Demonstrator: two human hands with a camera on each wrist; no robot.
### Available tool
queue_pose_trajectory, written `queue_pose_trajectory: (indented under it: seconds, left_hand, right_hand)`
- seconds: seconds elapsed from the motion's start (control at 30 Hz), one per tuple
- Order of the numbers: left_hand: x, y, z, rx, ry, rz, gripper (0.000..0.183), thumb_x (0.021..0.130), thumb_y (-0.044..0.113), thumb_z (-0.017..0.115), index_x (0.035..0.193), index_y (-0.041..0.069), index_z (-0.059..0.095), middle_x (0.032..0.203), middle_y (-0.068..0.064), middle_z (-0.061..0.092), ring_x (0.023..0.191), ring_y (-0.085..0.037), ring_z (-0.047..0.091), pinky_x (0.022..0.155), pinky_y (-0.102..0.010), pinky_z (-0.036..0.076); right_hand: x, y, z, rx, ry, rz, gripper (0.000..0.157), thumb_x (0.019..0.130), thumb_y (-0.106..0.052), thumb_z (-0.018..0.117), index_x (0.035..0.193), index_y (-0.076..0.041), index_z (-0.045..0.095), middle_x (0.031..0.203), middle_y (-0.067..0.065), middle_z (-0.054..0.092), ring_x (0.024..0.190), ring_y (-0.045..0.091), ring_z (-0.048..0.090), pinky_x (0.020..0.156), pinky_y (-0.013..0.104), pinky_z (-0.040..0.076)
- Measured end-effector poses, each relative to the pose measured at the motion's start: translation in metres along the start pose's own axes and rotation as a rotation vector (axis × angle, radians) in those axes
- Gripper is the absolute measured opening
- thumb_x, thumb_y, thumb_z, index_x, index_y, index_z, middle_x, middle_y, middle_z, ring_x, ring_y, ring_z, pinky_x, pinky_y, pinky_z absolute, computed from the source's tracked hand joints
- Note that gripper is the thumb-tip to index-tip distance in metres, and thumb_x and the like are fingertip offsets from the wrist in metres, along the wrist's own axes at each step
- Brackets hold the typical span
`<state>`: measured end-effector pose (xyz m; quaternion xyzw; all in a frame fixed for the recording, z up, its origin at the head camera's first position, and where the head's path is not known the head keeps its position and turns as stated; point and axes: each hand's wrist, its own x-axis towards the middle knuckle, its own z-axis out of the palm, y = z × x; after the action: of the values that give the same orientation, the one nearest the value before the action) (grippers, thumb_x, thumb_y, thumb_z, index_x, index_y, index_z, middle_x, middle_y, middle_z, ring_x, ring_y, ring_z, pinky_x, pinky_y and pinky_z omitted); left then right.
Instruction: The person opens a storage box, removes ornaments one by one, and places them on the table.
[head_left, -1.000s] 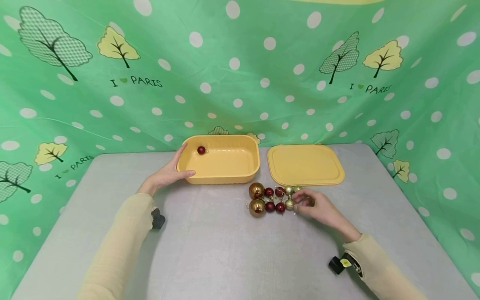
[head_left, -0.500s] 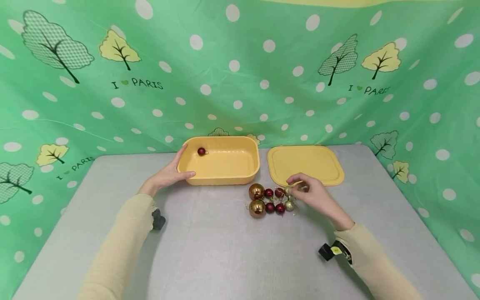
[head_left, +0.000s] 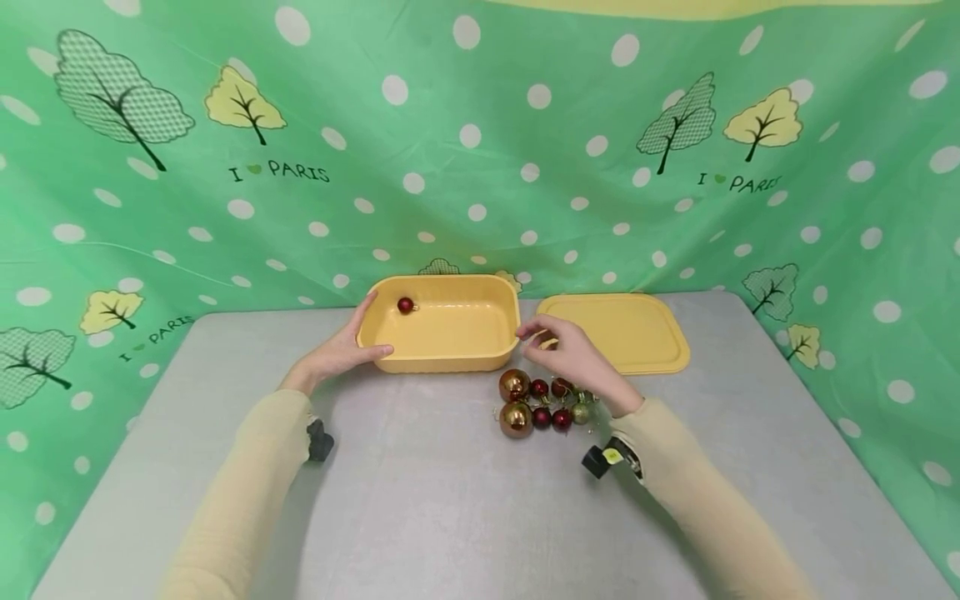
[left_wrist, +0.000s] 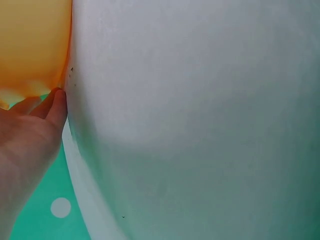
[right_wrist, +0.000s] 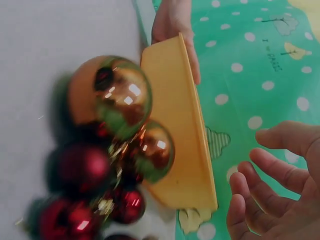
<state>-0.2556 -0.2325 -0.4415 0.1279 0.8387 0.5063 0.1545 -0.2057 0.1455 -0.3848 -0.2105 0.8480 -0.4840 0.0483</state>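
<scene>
A yellow plastic box (head_left: 453,364) stands lidless at the back of the table, with one small dark red Christmas bauble (head_left: 405,306) inside at its left. My left hand (head_left: 335,353) holds the box's left end, the thumb at the front and the fingers along the side. Just off the box's right end is my right hand (head_left: 567,350). The right wrist view shows its fingers (right_wrist: 267,195) loosely bent and apart, holding nothing. Below it lie two large gold baubles (head_left: 516,419), several small red baubles (head_left: 562,419) and a small pale-gold bauble (head_left: 581,412), partly overlapped by the right forearm.
A flat yellow lid (head_left: 647,329) lies on the grey table (head_left: 450,500) right of the box, partly behind my right hand. A green dotted cloth (head_left: 480,167) hangs close behind the box and along both sides.
My right hand has moved left and away from me, from the pale-gold baubles to near the box's right end. The left hand and the box have stayed in place.
</scene>
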Motion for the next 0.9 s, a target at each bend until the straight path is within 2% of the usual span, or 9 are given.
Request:
queue_pose_trajectory:
  seconds: [0.3, 0.57, 0.63, 0.77, 0.9]
  left_hand:
    - [0.001, -0.004, -0.001, -0.013, 0.004, -0.008, 0.105, 0.088, 0.022, 0.071, 0.155, 0.031, -0.009, 0.16, -0.016, -0.01, 0.143, -0.042, 0.005, 0.113, -0.059, 0.007]
    - [-0.002, -0.004, -0.004, 0.003, 0.001, -0.032, 0.107, 0.087, 0.026, 0.073, 0.154, 0.035, -0.009, 0.16, -0.014, -0.011, 0.143, -0.04, 0.003, 0.112, -0.061, 0.006]
    - [-0.007, 0.007, -0.003, 0.003, -0.004, -0.038, 0.106, 0.088, 0.023, 0.072, 0.155, 0.031, -0.01, 0.159, -0.016, -0.01, 0.143, -0.041, 0.003, 0.112, -0.06, 0.006]
    - [-0.009, 0.012, -0.002, -0.002, -0.003, -0.04, 0.107, 0.087, 0.018, 0.072, 0.155, 0.025, -0.011, 0.158, -0.021, -0.01, 0.142, -0.044, 0.004, 0.112, -0.06, 0.006]
    - [-0.006, 0.0, 0.0, 0.006, 0.012, -0.021, 0.11, 0.085, 0.022, 0.074, 0.155, 0.03, -0.011, 0.158, -0.021, -0.009, 0.142, -0.045, 0.007, 0.112, -0.06, 0.007]
  right_hand:
    - [0.035, -0.012, 0.02, -0.016, -0.065, -0.026, 0.023, 0.09, -0.006, 0.064, 0.11, 0.005, 0.063, 0.11, 0.021, 0.063, 0.094, 0.029, 0.06, 0.085, 0.038, 0.051]
    - [0.057, -0.016, 0.031, -0.053, -0.107, -0.017, 0.017, 0.089, -0.005, 0.065, 0.105, 0.001, 0.065, 0.103, 0.012, 0.064, 0.095, 0.026, 0.059, 0.081, 0.031, 0.051]
    - [0.063, -0.017, 0.032, -0.071, -0.118, -0.032, 0.017, 0.089, -0.005, 0.065, 0.105, 0.001, 0.065, 0.102, 0.011, 0.064, 0.095, 0.026, 0.06, 0.082, 0.031, 0.051]
    - [0.073, -0.021, 0.035, -0.113, -0.138, -0.078, 0.016, 0.088, -0.004, 0.066, 0.102, 0.002, 0.066, 0.098, 0.01, 0.065, 0.093, 0.024, 0.061, 0.083, 0.029, 0.051]
    - [0.083, -0.021, 0.04, -0.143, -0.185, -0.122, 0.017, 0.088, -0.002, 0.065, 0.103, 0.006, 0.065, 0.098, 0.014, 0.066, 0.092, 0.025, 0.062, 0.082, 0.027, 0.052]
